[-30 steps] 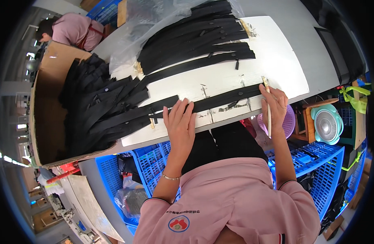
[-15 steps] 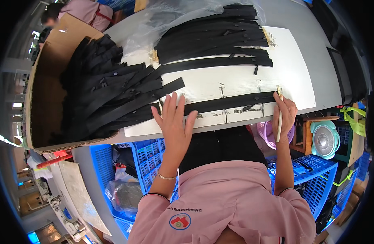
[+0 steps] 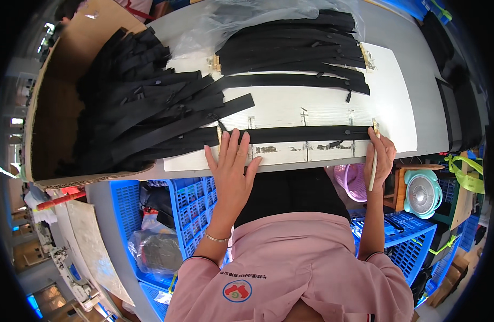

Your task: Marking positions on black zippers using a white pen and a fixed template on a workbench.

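Note:
A black zipper strip (image 3: pixel 292 134) lies straight along the near part of a white board (image 3: pixel 394 107), with a small puller toward its right end. My left hand (image 3: pixel 232 163) rests on the strip's left end, fingers spread and flat. At the other end, my right hand (image 3: pixel 383 155) is closed around a thin pale stick (image 3: pixel 373 172), its fingertips at the strip's end. Dark lines and smudges mark the board around the strip. Farther back, several black zippers (image 3: pixel 290 51) lie side by side, and a loose pile of zippers (image 3: pixel 145 118) spreads beside my left hand.
A cardboard box (image 3: pixel 51 129) on its side holds the pile at left. Clear plastic sheeting (image 3: pixel 220 27) covers the back of the grey table (image 3: pixel 427 129). Blue crates (image 3: pixel 190 201), a pink basket (image 3: pixel 350 182) and a teal fan (image 3: pixel 422 194) stand below the table's front edge.
The view has shifted slightly. My left hand has slid a little left along the board, and the strip lies straighter between my hands. The right hand keeps the stick at the strip's end.

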A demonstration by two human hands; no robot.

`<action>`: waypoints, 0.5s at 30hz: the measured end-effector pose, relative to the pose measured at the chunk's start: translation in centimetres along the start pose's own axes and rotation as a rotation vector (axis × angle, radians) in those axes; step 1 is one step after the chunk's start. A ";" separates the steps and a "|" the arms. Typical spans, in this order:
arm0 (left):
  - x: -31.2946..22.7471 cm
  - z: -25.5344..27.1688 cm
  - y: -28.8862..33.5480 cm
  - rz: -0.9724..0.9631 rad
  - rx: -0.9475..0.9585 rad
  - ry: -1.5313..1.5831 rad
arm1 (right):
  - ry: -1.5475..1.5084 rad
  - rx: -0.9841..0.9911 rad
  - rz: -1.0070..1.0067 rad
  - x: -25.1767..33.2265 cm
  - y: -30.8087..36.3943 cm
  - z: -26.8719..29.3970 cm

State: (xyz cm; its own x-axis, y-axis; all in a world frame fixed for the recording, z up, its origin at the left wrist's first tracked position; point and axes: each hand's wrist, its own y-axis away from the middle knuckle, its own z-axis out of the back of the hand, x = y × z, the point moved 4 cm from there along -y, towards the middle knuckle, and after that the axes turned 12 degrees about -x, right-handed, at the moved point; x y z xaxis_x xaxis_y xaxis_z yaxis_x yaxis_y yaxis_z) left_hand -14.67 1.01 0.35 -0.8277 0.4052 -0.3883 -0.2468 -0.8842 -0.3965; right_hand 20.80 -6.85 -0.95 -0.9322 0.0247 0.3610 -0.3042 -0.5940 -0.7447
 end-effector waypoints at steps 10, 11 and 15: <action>-0.2 -0.5 0.5 0.014 -0.114 -0.014 | -0.102 0.044 -0.023 8.2 -3.4 -1.6; -0.1 -0.6 0.5 0.019 -0.118 -0.006 | -0.163 0.076 0.003 9.9 -4.1 -2.1; 0.2 -1.0 0.5 -0.010 -0.154 0.041 | -0.371 0.153 0.038 14.1 -4.5 -5.1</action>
State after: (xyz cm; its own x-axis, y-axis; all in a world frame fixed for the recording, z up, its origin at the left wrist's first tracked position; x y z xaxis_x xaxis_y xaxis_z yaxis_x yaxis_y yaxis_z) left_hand -14.45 0.89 -0.71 -0.8035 0.4258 -0.4160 -0.1720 -0.8351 -0.5225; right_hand 8.02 0.27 4.68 -0.7998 -0.2747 0.5337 -0.2119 -0.7027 -0.6792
